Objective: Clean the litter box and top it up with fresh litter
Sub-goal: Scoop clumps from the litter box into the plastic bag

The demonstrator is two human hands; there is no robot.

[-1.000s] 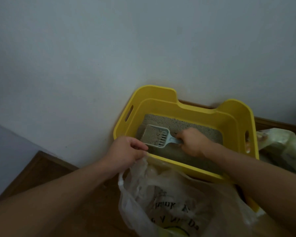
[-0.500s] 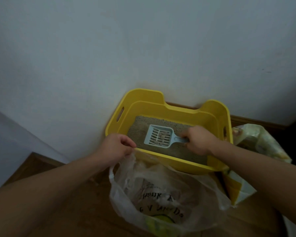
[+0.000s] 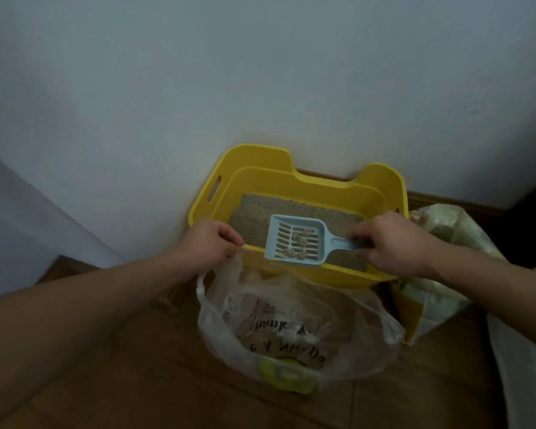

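A yellow litter box [image 3: 319, 184] stands on the floor against the white wall, with grey litter [image 3: 254, 212] inside. My right hand [image 3: 393, 243] grips the handle of a pale blue slotted scoop [image 3: 294, 239], held level above the box's near rim with a few clumps lying on its slots. My left hand [image 3: 211, 246] pinches the upper edge of a clear plastic bag [image 3: 291, 332], holding it up right in front of the box. The bag holds some waste and printed packaging.
A yellow and white litter sack [image 3: 437, 292] leans at the right of the box. Brown wooden floor [image 3: 136, 366] lies around the bag. The white wall [image 3: 260, 72] rises directly behind the box, and a pale panel [image 3: 19, 218] stands at the left.
The scoop has risen out of the litter and come toward the near rim; loose litter has sifted away, leaving clumps. My left hand keeps its hold on the bag.
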